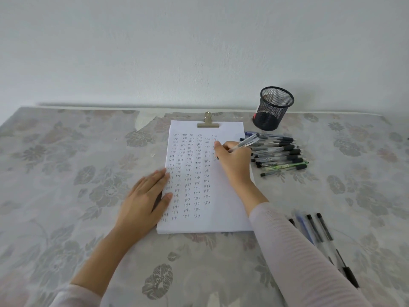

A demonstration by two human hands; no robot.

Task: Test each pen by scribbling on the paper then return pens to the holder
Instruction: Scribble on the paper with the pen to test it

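Head view: one camera, looking down over both hands at a table (66,173) under a flowered cloth.
Right hand: here's the right hand (234,162), thumb and fingers pinching a pen (245,144) low on the barrel. The tip is down on the right side of the paper and the back end tilts up and away to the right.
Left hand: the left hand (143,196) is spread flat with straight fingers. The fingertips press the paper's left edge and the palm rests on the cloth.
Paper: a white stack of paper (221,220) sits under a metal clip (208,122) at its top. Columns of small "test" marks cover most of the sheet, and the rightmost column is barely begun.
Holder: a black mesh holder (271,109) stands upright beyond the paper's top right corner, apart from it. No pens poke above its rim.
Pile: a heap of pens (278,155) lies side by side just right of the paper, near the writing hand.
Near pens: a few more pens (318,229) lie by the right sleeve (287,251), blurred.
Pen handling: I judge them light, stiff, smooth plastic that rolls easily. Take one low at the grip to write and at mid-barrel to drop it in the holder.
Paper handling: it looks thin and likely to slide, so the flat hand earns its place.
Stage: testing is under way, and by the look of it nothing has gone back yet.
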